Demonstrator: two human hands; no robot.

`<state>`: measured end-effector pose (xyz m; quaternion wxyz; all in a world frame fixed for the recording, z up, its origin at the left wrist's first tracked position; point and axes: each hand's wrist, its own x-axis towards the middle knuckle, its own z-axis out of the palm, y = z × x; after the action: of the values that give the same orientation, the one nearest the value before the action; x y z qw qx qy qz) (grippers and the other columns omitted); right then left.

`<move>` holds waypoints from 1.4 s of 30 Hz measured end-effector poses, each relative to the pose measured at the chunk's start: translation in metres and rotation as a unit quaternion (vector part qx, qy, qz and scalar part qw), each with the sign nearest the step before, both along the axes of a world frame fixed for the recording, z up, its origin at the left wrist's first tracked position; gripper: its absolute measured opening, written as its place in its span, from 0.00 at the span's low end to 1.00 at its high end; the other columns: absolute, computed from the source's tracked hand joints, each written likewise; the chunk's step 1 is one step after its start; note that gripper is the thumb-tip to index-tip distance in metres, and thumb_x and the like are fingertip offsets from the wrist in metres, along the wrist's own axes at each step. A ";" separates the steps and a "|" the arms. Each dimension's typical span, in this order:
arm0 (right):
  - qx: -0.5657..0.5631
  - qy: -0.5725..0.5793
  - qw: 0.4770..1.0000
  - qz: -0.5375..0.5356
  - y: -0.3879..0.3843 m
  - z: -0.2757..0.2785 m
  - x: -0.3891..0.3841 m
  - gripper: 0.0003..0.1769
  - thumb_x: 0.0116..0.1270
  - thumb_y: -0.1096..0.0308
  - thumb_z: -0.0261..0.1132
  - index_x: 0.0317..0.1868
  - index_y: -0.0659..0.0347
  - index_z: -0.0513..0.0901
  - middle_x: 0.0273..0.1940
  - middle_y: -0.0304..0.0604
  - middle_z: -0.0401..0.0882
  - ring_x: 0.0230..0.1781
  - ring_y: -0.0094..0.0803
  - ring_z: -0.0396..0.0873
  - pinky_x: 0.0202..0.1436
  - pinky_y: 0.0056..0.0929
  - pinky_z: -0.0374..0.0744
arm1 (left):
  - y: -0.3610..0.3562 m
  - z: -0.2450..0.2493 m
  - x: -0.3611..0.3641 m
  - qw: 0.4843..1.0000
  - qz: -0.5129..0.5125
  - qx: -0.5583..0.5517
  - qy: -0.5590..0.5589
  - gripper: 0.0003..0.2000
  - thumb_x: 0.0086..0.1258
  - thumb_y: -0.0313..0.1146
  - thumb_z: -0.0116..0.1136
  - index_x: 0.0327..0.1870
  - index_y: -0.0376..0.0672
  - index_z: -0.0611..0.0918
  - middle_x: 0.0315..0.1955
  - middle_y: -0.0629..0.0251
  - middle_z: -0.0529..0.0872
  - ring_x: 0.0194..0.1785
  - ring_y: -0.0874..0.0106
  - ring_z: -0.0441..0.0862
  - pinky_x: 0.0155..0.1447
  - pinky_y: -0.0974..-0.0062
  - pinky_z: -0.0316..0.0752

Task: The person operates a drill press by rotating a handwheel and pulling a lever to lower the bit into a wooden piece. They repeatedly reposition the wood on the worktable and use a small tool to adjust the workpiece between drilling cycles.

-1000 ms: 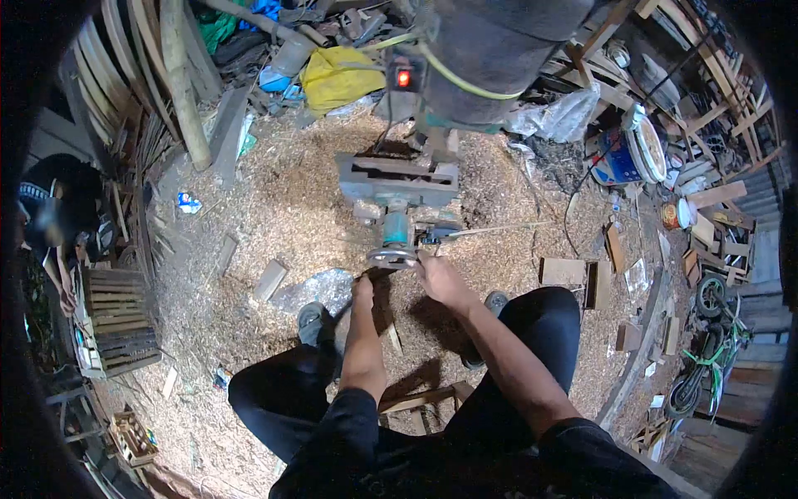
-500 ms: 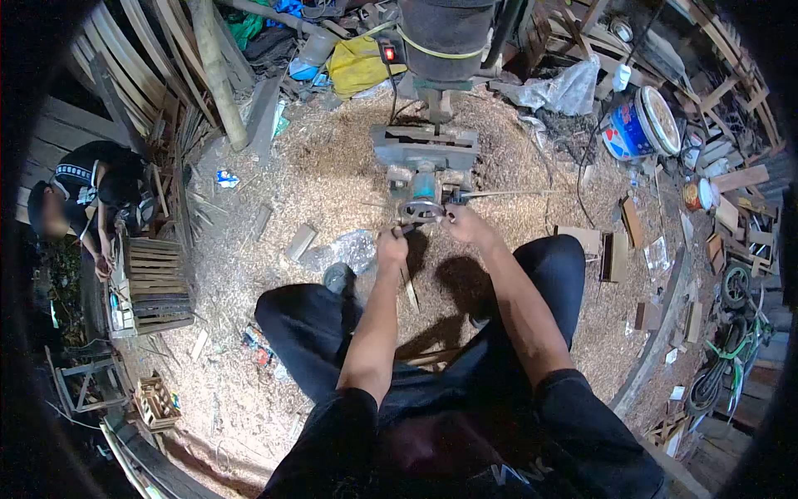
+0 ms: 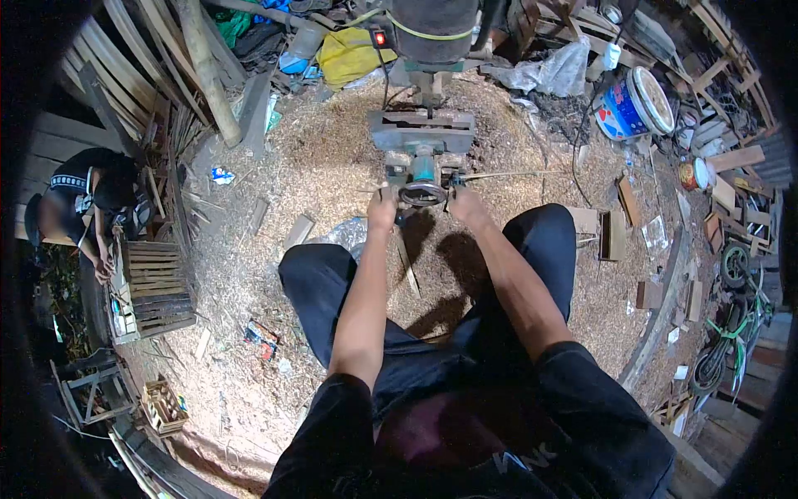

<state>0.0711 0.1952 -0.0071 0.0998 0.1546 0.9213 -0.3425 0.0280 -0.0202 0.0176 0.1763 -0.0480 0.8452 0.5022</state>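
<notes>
In front of me stands a bench machine with a grey vise-like table (image 3: pixel 422 137), a teal screw housing (image 3: pixel 424 169) and a round metal handwheel (image 3: pixel 422 195). My left hand (image 3: pixel 382 209) is closed just left of the wheel, a dark piece showing beside its fingers; what it grips is mostly hidden. On the wheel's right, my right hand (image 3: pixel 468 206) is also closed, fingertips by a dark lever (image 3: pixel 455 180). Whether it holds that lever is hard to see. A tool bit (image 3: pixel 430 106) points down above the table.
Wood shavings (image 3: pixel 324 158) cover the floor. A thin stick (image 3: pixel 507 174) lies right of the machine. A paint bucket (image 3: pixel 636 104) and a small bicycle (image 3: pixel 727 337) are at right. Another person (image 3: pixel 96 187) sits at left by a slatted wooden crate (image 3: pixel 158 283).
My left hand has moved away from me and slightly left, to the wheel's left side. My right hand has dropped slightly beside the wheel. The view has shifted, and my left knee sits closer in.
</notes>
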 end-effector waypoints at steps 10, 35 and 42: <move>-0.030 0.111 0.993 0.021 -0.016 0.013 -0.033 0.30 0.76 0.47 0.47 0.56 0.67 0.76 0.48 0.69 0.79 0.52 0.62 0.77 0.58 0.48 0.73 | 0.029 0.007 -0.021 0.982 -0.110 -0.012 0.152 0.31 0.77 0.48 0.45 0.70 0.32 0.62 0.69 0.38 0.63 0.72 0.45 0.60 0.76 0.63 0.54; -0.151 0.116 0.954 -0.234 -0.072 -0.016 -0.028 0.46 0.56 0.36 0.68 0.51 0.79 0.73 0.44 0.69 0.80 0.48 0.59 0.80 0.54 0.49 0.76 | 0.016 -0.118 -0.052 0.989 0.018 -0.021 -0.146 0.40 0.74 0.64 0.30 0.58 0.29 0.77 0.57 0.35 0.77 0.64 0.48 0.74 0.67 0.59 0.66; -0.103 0.261 0.872 -0.401 -0.104 -0.032 -0.037 0.33 0.52 0.53 0.72 0.44 0.75 0.72 0.43 0.65 0.74 0.47 0.60 0.73 0.55 0.50 0.72 | 0.030 -0.074 -0.037 0.984 -0.046 -0.153 -0.076 0.35 0.75 0.55 0.28 0.54 0.28 0.79 0.55 0.32 0.76 0.62 0.41 0.72 0.68 0.54 0.65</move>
<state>0.0339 0.0911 -0.0390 -0.2751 0.4041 0.7326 -0.4736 -0.0088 0.0101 -0.0559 0.2532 -0.0732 0.8977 0.3531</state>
